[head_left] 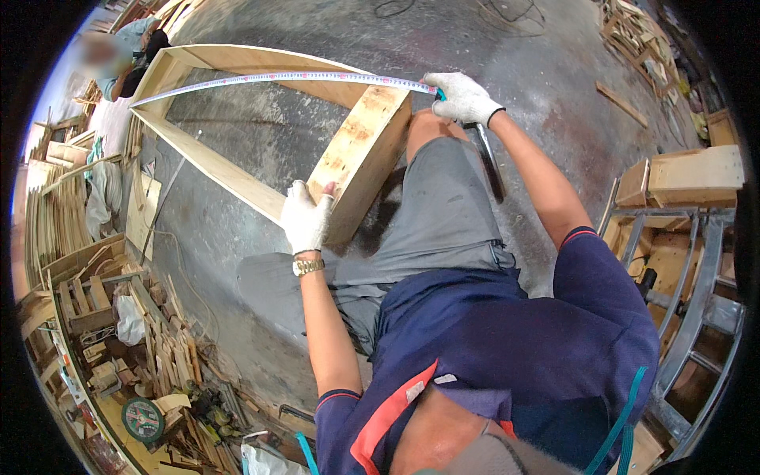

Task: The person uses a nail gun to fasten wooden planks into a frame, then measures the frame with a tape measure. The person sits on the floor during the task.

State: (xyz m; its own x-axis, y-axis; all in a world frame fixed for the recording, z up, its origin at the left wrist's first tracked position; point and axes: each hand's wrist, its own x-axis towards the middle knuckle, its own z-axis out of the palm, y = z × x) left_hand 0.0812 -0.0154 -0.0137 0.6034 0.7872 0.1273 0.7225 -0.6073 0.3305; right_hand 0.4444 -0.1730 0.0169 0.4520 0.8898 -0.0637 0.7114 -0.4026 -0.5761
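A rectangular frame of pale boards point(360, 138) stands on edge on the floor before me, slightly skewed. My right hand point(465, 96), in a white glove, is closed round a tape measure at the frame's right far corner; a bit of its teal case shows. The white blade point(309, 77) runs diagonally over the frame's opening to the far left corner, bowing a little. My left hand point(305, 218), also gloved, grips the frame's near corner, thumb on the board's top edge; some of its fingers are hidden. A watch point(307, 267) sits on my left wrist.
Another person point(119, 59) crouches beyond the frame's far left corner. Wood offcuts point(170, 348) and a round disc point(143, 419) fill the lower left. Stacked boards point(55, 222) stand at the left. A metal rack point(685, 317) and wooden boxes point(697, 176) are at the right.
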